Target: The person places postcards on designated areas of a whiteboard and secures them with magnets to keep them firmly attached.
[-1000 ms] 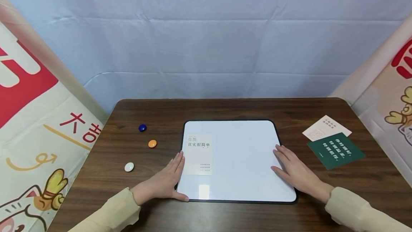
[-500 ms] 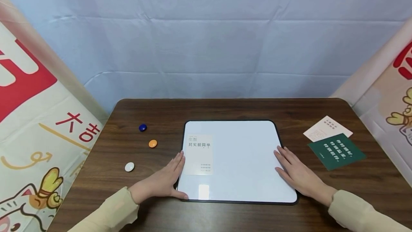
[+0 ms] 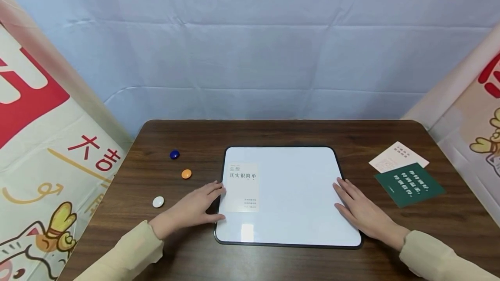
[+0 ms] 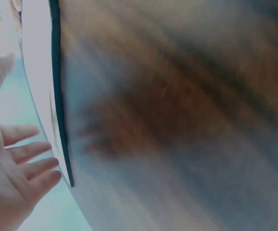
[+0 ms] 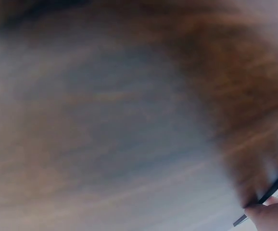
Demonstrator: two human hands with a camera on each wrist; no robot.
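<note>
- Flat, fingers straight: right hand (image 3: 361, 209) rests on white black-rimmed rectangular whiteboard (image 3: 297, 194), right edge.
- Left hand (image 3: 191, 209) fingers relaxed, spread, holding nothing, at left edge near pale printed card (image 3: 243, 187).

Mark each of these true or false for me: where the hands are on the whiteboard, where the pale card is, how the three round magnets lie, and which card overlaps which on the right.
1. The right hand rests flat on the whiteboard. True.
2. The left hand grips a magnet. False: it lies open at the board's left edge, holding nothing.
3. The pale card lies on the board's left part. True.
4. The blue magnet, orange magnet and white magnet sit on the board. False: they lie on the table, left of it.
5. The green card overlaps the beige card. True.
</note>
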